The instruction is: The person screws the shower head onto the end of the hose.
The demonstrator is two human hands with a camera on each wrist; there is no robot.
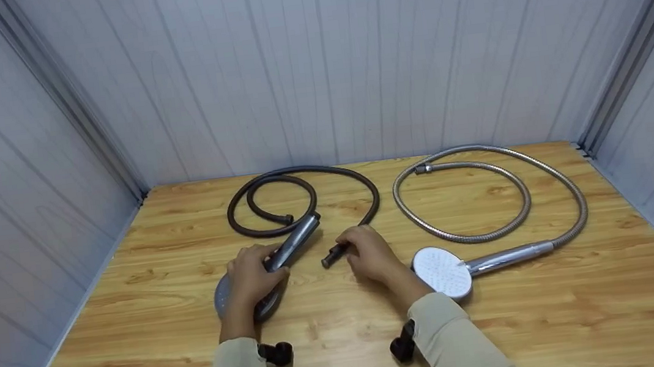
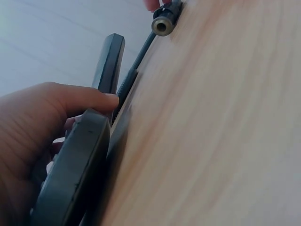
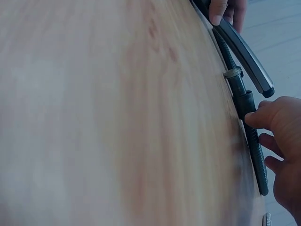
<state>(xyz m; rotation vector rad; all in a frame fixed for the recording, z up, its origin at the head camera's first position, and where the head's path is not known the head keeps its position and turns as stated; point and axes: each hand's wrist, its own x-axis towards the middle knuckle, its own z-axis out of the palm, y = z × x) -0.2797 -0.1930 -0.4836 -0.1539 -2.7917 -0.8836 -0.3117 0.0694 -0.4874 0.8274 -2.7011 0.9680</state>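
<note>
In the head view my left hand (image 1: pixel 249 276) grips a dark grey hand shower (image 1: pixel 299 236) near its neck, the handle slanting away up and to the right. My right hand (image 1: pixel 370 253) pinches the end fitting (image 1: pixel 330 258) of a black shower hose (image 1: pixel 375 193), a short gap from the handle. From the left wrist view, the thumb lies across the hand shower (image 2: pixel 107 63), and the round open mouth of the hose fitting (image 2: pixel 162 26) faces the camera. The right wrist view shows thumb and fingertips on the fitting's dark collar (image 3: pixel 243 103), beside the handle's free end.
Behind my hands the black hose lies coiled, its other end (image 1: pixel 287 219) inside the loop. A chrome hand shower with a white face (image 1: pixel 442 273) lies at right, joined to a coiled silver hose (image 1: pixel 581 210). Pale panel walls (image 1: pixel 314 68) border the wooden table (image 1: pixel 137 353).
</note>
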